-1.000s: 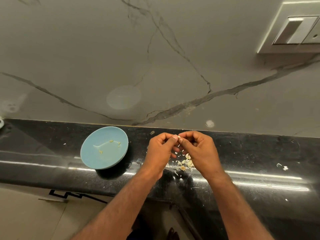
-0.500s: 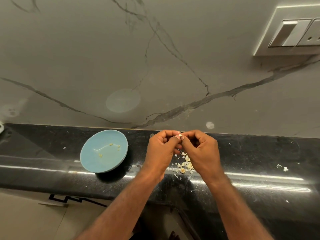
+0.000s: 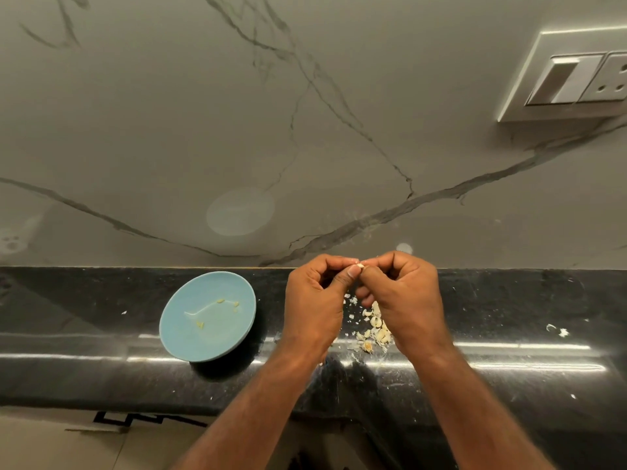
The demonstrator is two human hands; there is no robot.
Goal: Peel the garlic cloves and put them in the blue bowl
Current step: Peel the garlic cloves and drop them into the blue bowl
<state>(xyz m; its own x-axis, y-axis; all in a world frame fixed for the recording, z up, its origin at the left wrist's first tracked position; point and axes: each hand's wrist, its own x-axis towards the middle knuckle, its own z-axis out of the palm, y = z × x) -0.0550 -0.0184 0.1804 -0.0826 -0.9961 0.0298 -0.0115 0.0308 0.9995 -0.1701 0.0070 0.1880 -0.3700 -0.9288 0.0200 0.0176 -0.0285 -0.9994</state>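
Pinching a likely garlic clove (image 3: 360, 265), mostly hidden, left hand (image 3: 314, 300) and right hand (image 3: 407, 300) fingers curled

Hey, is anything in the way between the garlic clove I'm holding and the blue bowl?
Nothing visible. The left hand and right hand pinch the garlic clove; the blue bowl lies uncovered left of them, only black counter between.

Garlic clove (image 3: 360, 265) mostly hidden by fingertips (image 3: 354, 272); switch plate (image 3: 573, 78) cut by right edge.
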